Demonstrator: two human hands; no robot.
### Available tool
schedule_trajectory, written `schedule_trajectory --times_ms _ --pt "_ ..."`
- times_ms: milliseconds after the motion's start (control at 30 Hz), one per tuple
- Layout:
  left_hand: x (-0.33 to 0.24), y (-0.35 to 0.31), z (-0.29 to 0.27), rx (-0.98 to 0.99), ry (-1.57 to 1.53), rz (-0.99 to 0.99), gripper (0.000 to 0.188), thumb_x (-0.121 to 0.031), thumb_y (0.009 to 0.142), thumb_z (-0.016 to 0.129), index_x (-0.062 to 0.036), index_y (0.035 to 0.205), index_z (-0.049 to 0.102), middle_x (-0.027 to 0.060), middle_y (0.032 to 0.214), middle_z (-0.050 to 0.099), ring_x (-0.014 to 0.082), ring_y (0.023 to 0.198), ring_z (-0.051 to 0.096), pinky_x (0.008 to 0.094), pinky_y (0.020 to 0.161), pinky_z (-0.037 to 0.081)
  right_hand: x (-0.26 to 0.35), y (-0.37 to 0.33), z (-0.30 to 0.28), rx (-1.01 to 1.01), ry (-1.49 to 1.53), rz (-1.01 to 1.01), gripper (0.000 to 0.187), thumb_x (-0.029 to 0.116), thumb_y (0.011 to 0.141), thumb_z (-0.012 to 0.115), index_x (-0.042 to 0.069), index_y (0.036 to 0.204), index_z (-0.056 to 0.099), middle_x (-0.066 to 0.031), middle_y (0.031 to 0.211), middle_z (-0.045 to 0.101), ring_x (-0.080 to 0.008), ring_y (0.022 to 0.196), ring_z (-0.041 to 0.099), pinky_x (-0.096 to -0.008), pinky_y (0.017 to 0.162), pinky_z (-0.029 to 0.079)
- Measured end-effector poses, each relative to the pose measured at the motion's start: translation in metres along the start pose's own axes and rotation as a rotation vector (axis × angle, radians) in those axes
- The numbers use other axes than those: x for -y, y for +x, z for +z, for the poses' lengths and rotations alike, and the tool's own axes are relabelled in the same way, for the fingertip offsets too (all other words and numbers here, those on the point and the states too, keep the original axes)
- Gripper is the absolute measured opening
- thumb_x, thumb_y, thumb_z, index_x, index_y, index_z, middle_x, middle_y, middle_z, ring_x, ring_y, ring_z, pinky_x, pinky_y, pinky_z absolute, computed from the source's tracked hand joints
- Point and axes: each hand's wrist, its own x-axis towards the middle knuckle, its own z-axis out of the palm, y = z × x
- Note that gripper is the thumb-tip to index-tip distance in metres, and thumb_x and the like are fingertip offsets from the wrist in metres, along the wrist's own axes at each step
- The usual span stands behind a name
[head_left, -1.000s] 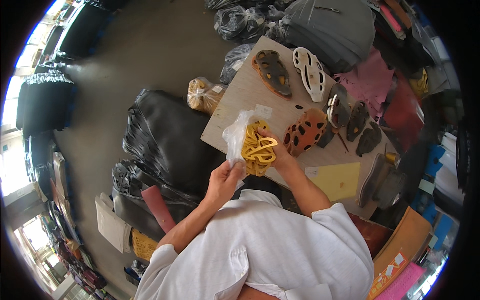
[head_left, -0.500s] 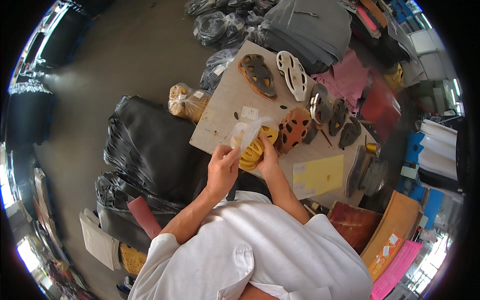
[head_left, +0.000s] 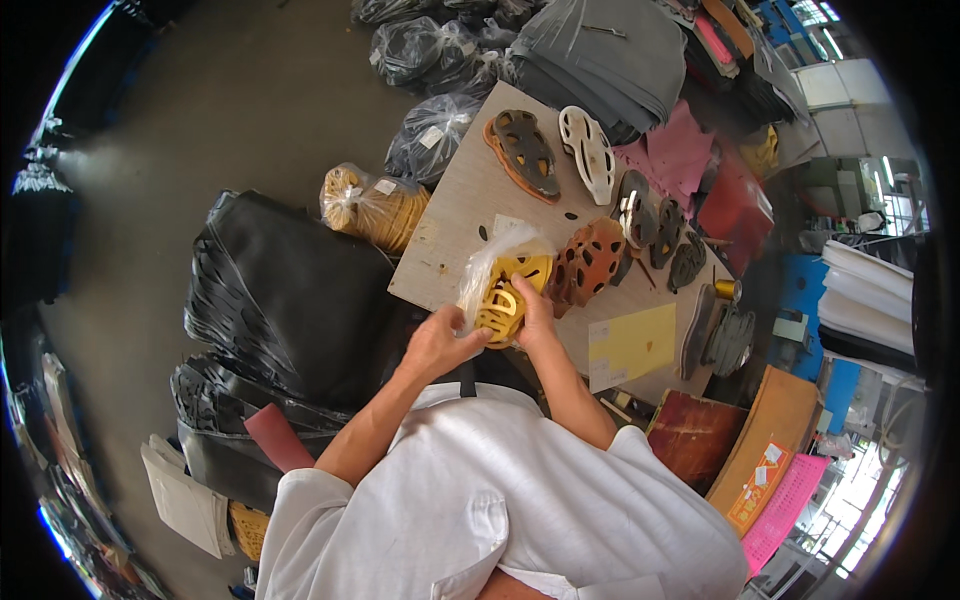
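A stack of yellow cut-out pieces point(head_left: 503, 311), pierced with slots, is held over the near edge of the work board. On its left side a clear plastic bag point(head_left: 478, 271) partly covers it. My right hand point(head_left: 538, 314) is closed on the right edge of the stack, thumb on top. My left hand point(head_left: 440, 343) grips the lower left of the stack with the bag, its thumb reaching across to the pieces; some of its fingers are hidden. Just right of the stack lie brown perforated pieces point(head_left: 590, 255).
On the board point(head_left: 432, 250) are a dark slotted sole-shaped piece point(head_left: 524, 152), a white one point(head_left: 587, 155), a yellow sheet point(head_left: 632, 346) and a yellow thread spool point(head_left: 728, 290). Black sheets point(head_left: 290, 290) are piled at left. Bagged yellow rolls point(head_left: 375, 208) stand by the board's left edge.
My left hand has moved down from the top of the bag to the stack's lower left. The bag now lies to the left, and more of the yellow pieces show.
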Motion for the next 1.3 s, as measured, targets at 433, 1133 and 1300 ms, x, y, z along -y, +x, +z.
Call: schedule_trajectory --times_ms 433,1133,1300 --pt "-0.090 0.092 -0.014 0.040 0.063 0.756 0.012 -0.009 0.087 0.068 -0.0057 0.098 0.070 0.0127 0.098 0.071 0.0376 0.098 0.068 0.0452 0.086 0.056 0.015 -0.063 -0.001 0.161 -0.224 0.096 0.049 0.016 0.089 0.082 -0.002 0.129 0.061 -0.0108 0.112 0.072 -0.0218 0.096 0.073 -0.0382 0.082 0.062" --pt "0.056 0.101 0.003 0.250 -0.200 -0.033 0.039 -0.030 0.106 0.061 0.0057 0.117 0.072 0.0086 0.095 0.074 0.0153 0.087 0.067 0.0326 0.078 0.054 0.049 -0.068 -0.035 0.375 0.201 -0.074 0.047 0.023 0.097 0.074 0.003 0.137 0.059 -0.0089 0.120 0.072 -0.0207 0.100 0.074 -0.0360 0.085 0.064" --pt "0.050 0.083 0.014 -0.001 -0.059 0.052 0.049 -0.031 0.103 0.066 0.0070 0.135 0.064 0.0177 0.108 0.074 0.0216 0.097 0.071 0.0333 0.086 0.056 0.061 -0.059 -0.037 0.445 0.108 -0.013 0.052 0.023 0.095 0.075 0.002 0.139 0.057 -0.0091 0.121 0.071 -0.0198 0.105 0.072 -0.0356 0.088 0.062"
